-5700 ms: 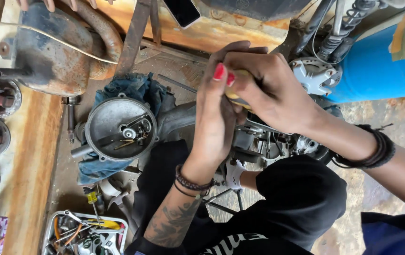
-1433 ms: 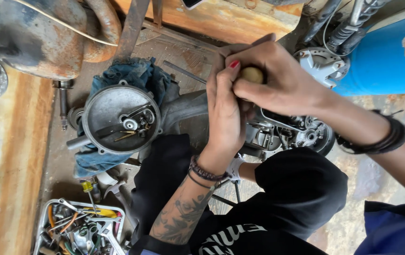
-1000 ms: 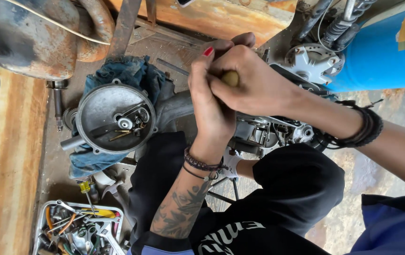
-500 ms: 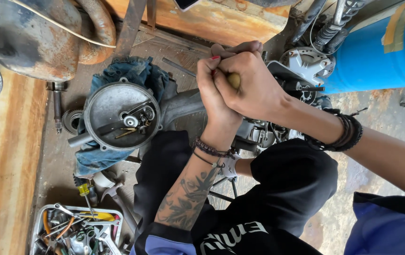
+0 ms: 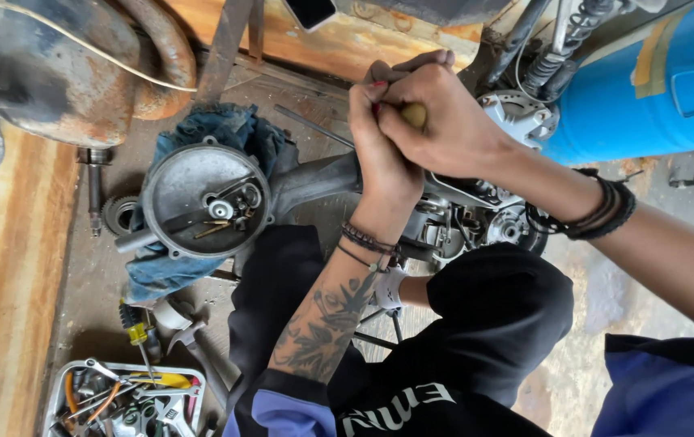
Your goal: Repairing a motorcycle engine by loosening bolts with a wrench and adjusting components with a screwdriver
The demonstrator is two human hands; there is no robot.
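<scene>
Cluttered workshop floor: both hands, left hand [image 5: 383, 142] and right hand [image 5: 444, 121], clench a yellow-handled tool [image 5: 413, 115] over an engine casing [image 5: 452, 218], where a slip could skin knuckles.

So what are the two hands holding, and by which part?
Both the left hand and the right hand are wrapped around the yellowish handle of a tool; its working end is hidden under the hands.

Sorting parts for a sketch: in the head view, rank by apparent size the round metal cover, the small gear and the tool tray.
1. Round metal cover.
2. Tool tray, partly cut off, so unsure.
3. Small gear.
</scene>
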